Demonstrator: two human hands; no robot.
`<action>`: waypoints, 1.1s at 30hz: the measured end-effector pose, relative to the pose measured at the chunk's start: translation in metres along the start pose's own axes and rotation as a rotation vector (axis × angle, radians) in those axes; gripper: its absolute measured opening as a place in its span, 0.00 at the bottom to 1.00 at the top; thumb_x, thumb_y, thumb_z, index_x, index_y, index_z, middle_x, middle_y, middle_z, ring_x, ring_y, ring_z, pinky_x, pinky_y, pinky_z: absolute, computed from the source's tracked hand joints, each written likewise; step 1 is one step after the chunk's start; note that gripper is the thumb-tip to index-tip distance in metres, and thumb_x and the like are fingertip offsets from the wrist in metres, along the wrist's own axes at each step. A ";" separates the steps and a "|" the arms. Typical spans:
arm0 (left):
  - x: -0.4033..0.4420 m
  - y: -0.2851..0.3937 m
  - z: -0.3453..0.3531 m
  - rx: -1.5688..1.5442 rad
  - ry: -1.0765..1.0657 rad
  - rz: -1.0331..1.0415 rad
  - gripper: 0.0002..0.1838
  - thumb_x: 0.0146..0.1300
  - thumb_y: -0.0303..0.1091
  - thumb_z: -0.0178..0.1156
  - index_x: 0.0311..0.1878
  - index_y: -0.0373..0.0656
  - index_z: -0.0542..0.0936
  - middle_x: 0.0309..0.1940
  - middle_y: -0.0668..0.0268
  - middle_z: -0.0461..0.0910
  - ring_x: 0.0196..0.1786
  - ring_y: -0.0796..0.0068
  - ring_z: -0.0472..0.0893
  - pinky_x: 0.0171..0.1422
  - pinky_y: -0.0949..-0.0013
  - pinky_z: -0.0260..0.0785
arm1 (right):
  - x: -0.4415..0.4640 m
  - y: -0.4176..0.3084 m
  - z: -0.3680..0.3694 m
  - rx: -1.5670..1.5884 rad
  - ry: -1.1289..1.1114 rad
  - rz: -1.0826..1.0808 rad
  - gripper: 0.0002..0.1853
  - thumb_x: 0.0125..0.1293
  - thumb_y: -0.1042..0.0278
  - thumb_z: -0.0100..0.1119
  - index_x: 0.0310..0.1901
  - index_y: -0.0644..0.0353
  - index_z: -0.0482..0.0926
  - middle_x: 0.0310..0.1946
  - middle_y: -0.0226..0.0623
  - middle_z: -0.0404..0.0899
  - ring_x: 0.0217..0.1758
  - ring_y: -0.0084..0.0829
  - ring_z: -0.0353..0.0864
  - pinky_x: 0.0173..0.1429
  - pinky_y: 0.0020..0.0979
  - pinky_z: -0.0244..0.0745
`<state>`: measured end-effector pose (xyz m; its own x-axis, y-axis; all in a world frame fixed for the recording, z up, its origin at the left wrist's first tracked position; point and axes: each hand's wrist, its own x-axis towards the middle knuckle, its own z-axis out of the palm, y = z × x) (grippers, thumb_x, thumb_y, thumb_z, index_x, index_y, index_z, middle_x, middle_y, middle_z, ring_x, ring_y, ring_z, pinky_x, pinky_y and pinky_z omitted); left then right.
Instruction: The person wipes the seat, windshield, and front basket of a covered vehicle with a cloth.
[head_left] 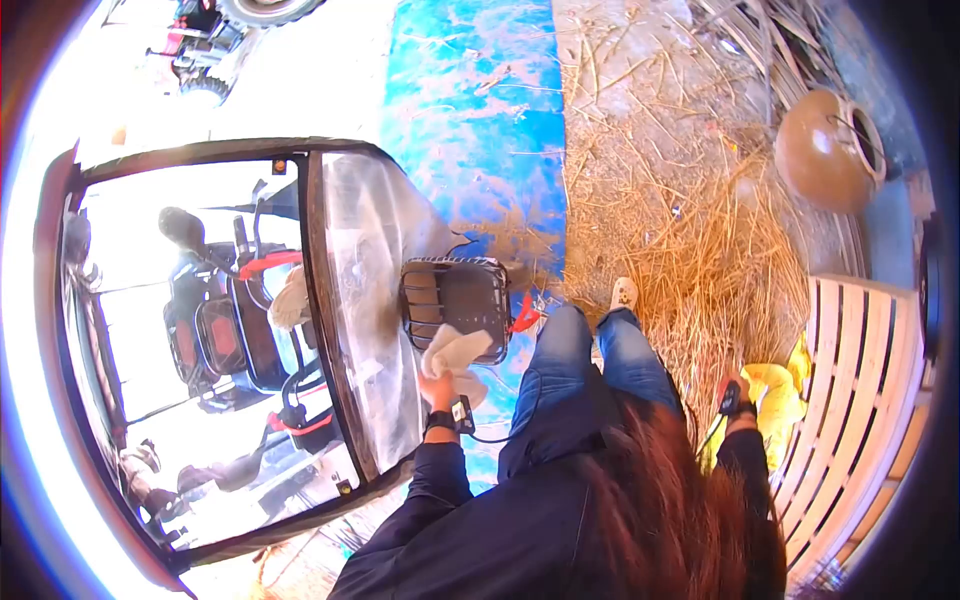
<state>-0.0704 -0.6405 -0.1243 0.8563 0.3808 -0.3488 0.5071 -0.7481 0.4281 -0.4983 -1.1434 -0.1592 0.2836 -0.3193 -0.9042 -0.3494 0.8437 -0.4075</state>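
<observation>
My left hand (436, 388) is closed on a pale beige cloth (458, 352), which hangs over the near edge of a black wire basket (456, 305). The basket sits at the back of a covered vehicle, beside its clear plastic sheet (365, 260). A red object (524, 314) lies just right of the basket. My right hand (733, 392) hangs low at my side, near a yellow bag (778, 405); its fingers are too small and dark to make out. Both wrists carry black straps with small devices.
The vehicle's dark frame (318, 300) stands at left. A blue sheet (480, 120) covers the ground ahead, with loose straw (700, 270) to its right. A brown clay jar (815, 150) and a wooden slatted rack (850, 400) stand at right. Another vehicle (205, 60) is at upper left.
</observation>
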 end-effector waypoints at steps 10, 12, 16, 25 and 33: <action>0.010 0.110 -0.017 0.161 0.283 0.260 0.31 0.43 0.26 0.56 0.55 0.40 0.61 0.46 0.46 0.64 0.51 0.47 0.61 0.58 0.53 0.52 | 0.038 0.003 0.035 0.092 0.109 0.052 0.09 0.57 0.62 0.48 0.27 0.59 0.68 0.16 0.38 0.69 0.18 0.30 0.70 0.20 0.31 0.68; 0.037 0.105 -0.001 0.136 0.256 0.253 0.29 0.45 0.28 0.56 0.55 0.40 0.62 0.49 0.46 0.63 0.52 0.47 0.62 0.58 0.55 0.52 | 0.028 -0.016 0.056 -0.003 0.143 0.065 0.09 0.57 0.64 0.50 0.37 0.58 0.71 0.23 0.38 0.74 0.23 0.31 0.75 0.26 0.31 0.73; 0.093 0.086 0.028 0.099 0.116 0.319 0.26 0.44 0.33 0.58 0.50 0.38 0.65 0.43 0.49 0.69 0.47 0.51 0.68 0.52 0.62 0.61 | -0.004 -0.037 0.083 -0.040 0.226 -0.135 0.14 0.59 0.62 0.49 0.45 0.59 0.68 0.26 0.38 0.73 0.26 0.30 0.75 0.26 0.30 0.73; 0.121 0.080 0.084 -0.102 -0.396 0.476 0.31 0.41 0.28 0.59 0.53 0.34 0.64 0.38 0.56 0.74 0.45 0.59 0.72 0.50 0.67 0.63 | -0.059 0.004 0.088 -0.150 0.398 0.130 0.24 0.57 0.57 0.50 0.53 0.58 0.63 0.43 0.47 0.69 0.41 0.39 0.73 0.42 0.39 0.72; 0.051 0.115 0.108 -0.200 -0.599 0.679 0.28 0.36 0.21 0.57 0.49 0.43 0.73 0.34 0.54 0.77 0.40 0.58 0.76 0.49 0.66 0.65 | -0.089 -0.001 0.142 -0.195 0.394 0.129 0.25 0.57 0.57 0.50 0.54 0.60 0.62 0.43 0.47 0.69 0.42 0.40 0.73 0.43 0.40 0.70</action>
<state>0.0207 -0.7656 -0.1826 0.8104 -0.4911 -0.3195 -0.0296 -0.5790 0.8148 -0.3961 -1.0546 -0.0597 -0.1215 -0.3885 -0.9134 -0.5321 0.8023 -0.2704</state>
